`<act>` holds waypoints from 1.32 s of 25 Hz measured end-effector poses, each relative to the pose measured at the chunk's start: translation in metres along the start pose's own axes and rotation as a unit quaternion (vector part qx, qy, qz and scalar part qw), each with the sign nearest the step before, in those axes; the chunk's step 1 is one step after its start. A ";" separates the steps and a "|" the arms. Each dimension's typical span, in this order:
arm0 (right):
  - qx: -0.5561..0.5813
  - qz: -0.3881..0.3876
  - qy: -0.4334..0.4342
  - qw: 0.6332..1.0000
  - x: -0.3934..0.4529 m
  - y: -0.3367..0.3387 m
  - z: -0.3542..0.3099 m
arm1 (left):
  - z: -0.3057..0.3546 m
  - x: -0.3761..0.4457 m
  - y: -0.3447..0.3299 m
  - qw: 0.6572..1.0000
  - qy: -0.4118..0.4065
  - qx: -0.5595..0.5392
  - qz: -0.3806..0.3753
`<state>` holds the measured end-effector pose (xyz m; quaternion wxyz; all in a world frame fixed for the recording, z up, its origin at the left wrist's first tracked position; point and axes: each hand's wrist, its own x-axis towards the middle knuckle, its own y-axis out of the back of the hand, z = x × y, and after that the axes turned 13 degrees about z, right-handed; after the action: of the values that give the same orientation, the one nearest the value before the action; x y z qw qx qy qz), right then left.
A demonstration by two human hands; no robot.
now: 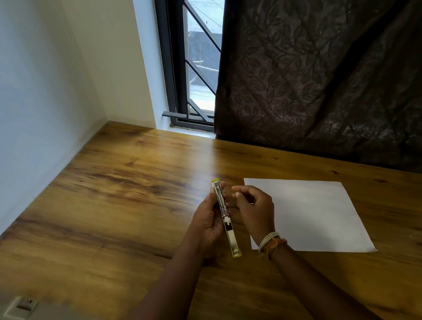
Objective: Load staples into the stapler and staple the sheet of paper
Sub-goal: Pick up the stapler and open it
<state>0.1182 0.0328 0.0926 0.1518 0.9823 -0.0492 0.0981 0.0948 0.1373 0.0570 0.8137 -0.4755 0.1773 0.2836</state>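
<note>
My left hand point(208, 220) grips a small yellow stapler point(228, 227) swung fully open into one long strip, its metal channel facing up, held above the wooden table point(118, 199). My right hand point(255, 209) hovers just right of the stapler's far end, fingers curled with thumb and forefinger close together near the channel. Whether it pinches staples is too small to tell. A white sheet of paper point(316, 215) lies flat on the table to the right, partly under my right wrist.
The table runs into a white wall on the left and a window point(190, 55) at the back. A dark patterned curtain point(337, 49) hangs down to the table's far right edge. A wall socket point(21, 307) sits below the table's left edge.
</note>
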 end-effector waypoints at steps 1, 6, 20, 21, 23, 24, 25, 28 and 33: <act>-0.006 0.003 0.005 1.000 0.000 -0.001 0.000 | -0.002 0.000 0.000 1.000 0.001 0.005 -0.004; -0.110 -0.080 0.161 0.977 0.004 -0.001 0.003 | -0.004 0.003 -0.001 0.999 0.004 0.035 -0.010; -0.160 -0.098 0.192 0.963 0.021 -0.001 0.003 | -0.008 0.010 0.003 0.997 0.010 0.075 -0.007; -0.142 -0.093 0.154 0.973 0.022 -0.003 0.003 | -0.008 0.010 0.001 0.996 0.008 0.086 -0.012; -0.089 -0.063 0.060 0.992 0.022 -0.007 0.002 | -0.008 0.008 -0.002 0.994 0.005 0.108 -0.020; -0.066 -0.048 0.023 0.996 0.022 -0.008 0.000 | -0.009 0.007 -0.004 0.993 0.005 0.113 -0.020; -0.051 -0.036 0.006 0.998 0.022 -0.009 -0.001 | -0.009 0.006 -0.004 0.993 0.005 0.114 -0.019; -0.091 -0.024 0.098 0.991 0.020 -0.008 -0.002 | -0.010 0.006 -0.003 0.994 0.002 0.106 -0.012; -0.184 -0.030 0.251 0.950 0.018 -0.004 0.000 | -0.011 0.011 -0.003 0.995 -0.015 0.102 -0.002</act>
<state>0.1364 0.0351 0.0950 0.3404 0.8820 0.0023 0.3258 0.1049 0.1301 0.0481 0.8612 -0.3860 0.1922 0.2691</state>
